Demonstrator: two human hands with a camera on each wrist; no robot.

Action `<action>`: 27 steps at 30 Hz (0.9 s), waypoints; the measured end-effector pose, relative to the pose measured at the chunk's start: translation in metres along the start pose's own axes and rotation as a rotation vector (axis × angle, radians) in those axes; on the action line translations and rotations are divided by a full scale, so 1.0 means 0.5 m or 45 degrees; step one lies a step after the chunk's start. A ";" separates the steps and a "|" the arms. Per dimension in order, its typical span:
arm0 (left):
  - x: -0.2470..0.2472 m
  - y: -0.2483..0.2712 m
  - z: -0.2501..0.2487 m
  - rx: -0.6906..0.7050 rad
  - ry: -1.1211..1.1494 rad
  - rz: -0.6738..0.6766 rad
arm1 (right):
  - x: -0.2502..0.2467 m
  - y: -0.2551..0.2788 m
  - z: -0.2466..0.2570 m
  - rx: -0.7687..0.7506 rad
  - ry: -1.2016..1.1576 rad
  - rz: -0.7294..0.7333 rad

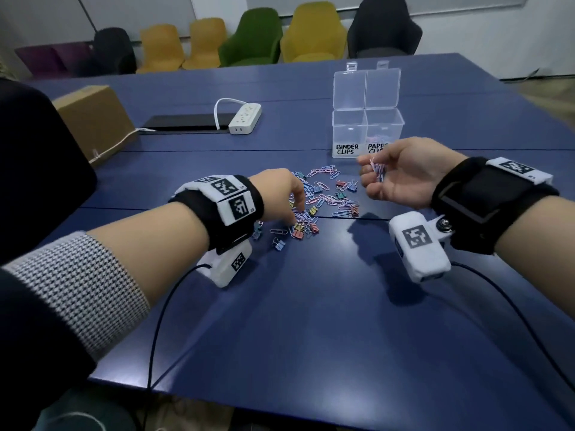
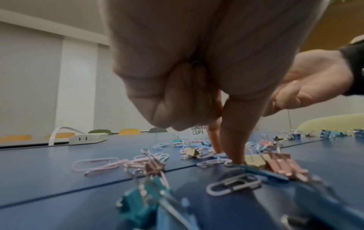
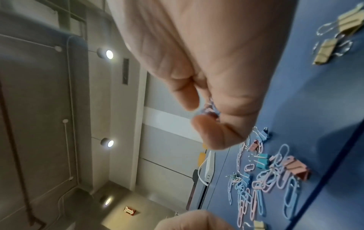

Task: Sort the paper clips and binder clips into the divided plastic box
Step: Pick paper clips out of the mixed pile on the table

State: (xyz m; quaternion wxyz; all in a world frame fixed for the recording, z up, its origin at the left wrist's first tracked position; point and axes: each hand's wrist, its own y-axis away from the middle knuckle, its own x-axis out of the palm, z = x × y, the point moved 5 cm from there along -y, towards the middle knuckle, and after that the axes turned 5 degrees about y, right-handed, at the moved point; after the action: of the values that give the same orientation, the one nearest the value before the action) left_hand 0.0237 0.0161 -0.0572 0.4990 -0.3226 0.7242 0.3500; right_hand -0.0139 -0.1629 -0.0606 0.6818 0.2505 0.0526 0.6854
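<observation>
A pile of pastel paper clips and small coloured binder clips (image 1: 326,197) lies mid-table. My left hand (image 1: 295,213) reaches down into its near side. Thumb and forefinger (image 2: 226,154) meet on pink paper clips (image 2: 208,163) beside a yellow binder clip (image 2: 254,161), and the other fingers are curled. My right hand (image 1: 371,172) hovers right of the pile, palm turned inward, pinching a small bunch of paper clips (image 1: 377,171), also glimpsed between the fingers (image 3: 209,110). Behind it stands the clear divided box (image 1: 348,129) with its lid up. It is labelled BINDER CLIPS and PAPER CLIPS, and some paper clips lie in the right compartment.
A white power strip (image 1: 245,118) and a black floor panel (image 1: 186,122) lie at the back left, with a cardboard box (image 1: 96,119) further left. Chairs line the far wall. Black cables run from both wrist cameras to the table's near edge.
</observation>
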 end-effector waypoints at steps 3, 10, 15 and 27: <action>0.003 -0.013 -0.007 0.008 -0.025 0.018 | 0.013 -0.007 0.011 0.044 0.092 0.020; 0.005 -0.023 -0.012 0.053 -0.057 0.030 | 0.086 -0.034 0.033 -0.277 2.085 -0.116; -0.016 -0.008 -0.005 0.029 0.076 0.036 | 0.118 -0.054 0.006 -0.338 2.642 -0.017; -0.042 0.028 0.027 -0.103 0.513 -0.031 | 0.118 -0.048 -0.013 -0.345 2.572 0.055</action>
State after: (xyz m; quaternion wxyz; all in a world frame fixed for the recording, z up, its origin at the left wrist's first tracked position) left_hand 0.0252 0.0374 -0.0383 0.3350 -0.4143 0.7908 0.3011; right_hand 0.0087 -0.1029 -0.0602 0.3287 -0.5235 0.5208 0.5888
